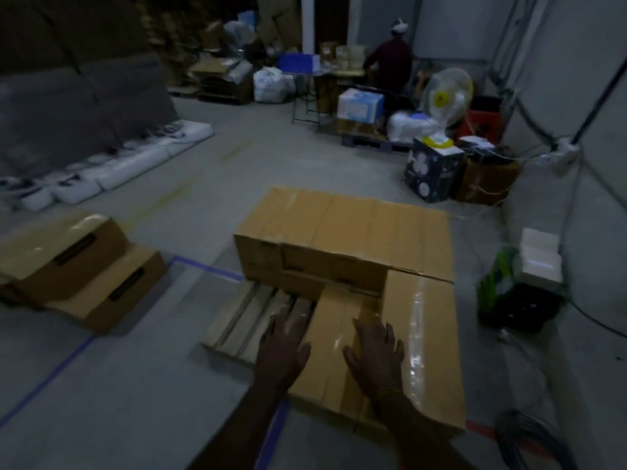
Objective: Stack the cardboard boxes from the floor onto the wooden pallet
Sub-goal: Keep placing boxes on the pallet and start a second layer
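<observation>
Hands first: the left hand and the right hand both reach out with fingers spread and straight, gripping nothing, over the low box on the wooden pallet; whether the palms touch it I cannot tell. Bare pallet slats show just left of that box. Beside it on the right lies a taller taped box, and behind it a stack of boxes fills the far half of the pallet. Well left of the pallet, two more boxes sit on the floor, stepped one on the other
</observation>
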`<state>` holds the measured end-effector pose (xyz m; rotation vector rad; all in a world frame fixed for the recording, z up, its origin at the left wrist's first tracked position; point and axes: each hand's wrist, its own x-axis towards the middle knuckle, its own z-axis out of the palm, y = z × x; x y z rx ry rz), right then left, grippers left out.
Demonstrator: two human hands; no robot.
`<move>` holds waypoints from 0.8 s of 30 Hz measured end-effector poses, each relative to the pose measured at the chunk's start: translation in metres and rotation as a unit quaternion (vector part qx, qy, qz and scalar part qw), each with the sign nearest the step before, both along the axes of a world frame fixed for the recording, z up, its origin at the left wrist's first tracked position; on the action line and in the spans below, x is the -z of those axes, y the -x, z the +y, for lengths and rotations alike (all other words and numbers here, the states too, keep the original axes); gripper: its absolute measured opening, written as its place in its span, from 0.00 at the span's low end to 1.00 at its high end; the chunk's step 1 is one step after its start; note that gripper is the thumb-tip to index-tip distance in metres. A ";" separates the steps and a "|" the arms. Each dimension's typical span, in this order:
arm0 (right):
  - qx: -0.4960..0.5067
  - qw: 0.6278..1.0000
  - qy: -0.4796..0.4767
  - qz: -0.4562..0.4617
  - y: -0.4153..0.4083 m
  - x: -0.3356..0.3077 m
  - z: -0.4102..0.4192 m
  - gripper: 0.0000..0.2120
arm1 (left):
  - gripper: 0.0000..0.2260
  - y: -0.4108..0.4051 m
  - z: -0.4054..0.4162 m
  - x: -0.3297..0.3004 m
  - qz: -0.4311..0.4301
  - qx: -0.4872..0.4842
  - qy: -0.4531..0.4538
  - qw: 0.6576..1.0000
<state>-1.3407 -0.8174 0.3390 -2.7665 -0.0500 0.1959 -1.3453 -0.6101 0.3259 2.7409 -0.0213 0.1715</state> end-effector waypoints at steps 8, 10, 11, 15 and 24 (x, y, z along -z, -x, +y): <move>-0.100 0.995 -0.010 -0.023 0.037 -0.028 0.169 0.30 | 0.28 0.086 0.165 -0.035 0.018 -0.127 0.002 0.992; -0.125 0.992 -0.015 -0.030 0.037 -0.033 0.201 0.30 | 0.28 0.098 0.200 -0.041 0.000 -0.157 -0.001 0.988; -0.138 0.990 -0.015 -0.032 0.036 -0.036 0.217 0.30 | 0.28 0.103 0.216 -0.044 0.002 -0.169 -0.004 0.986; -0.188 0.982 -0.011 -0.035 0.031 -0.044 0.279 0.30 | 0.28 0.118 0.275 -0.050 -0.001 -0.219 -0.005 0.976; -0.279 0.960 -0.004 -0.023 -0.009 -0.034 0.437 0.30 | 0.28 0.114 0.398 -0.050 -0.002 -0.326 0.005 0.945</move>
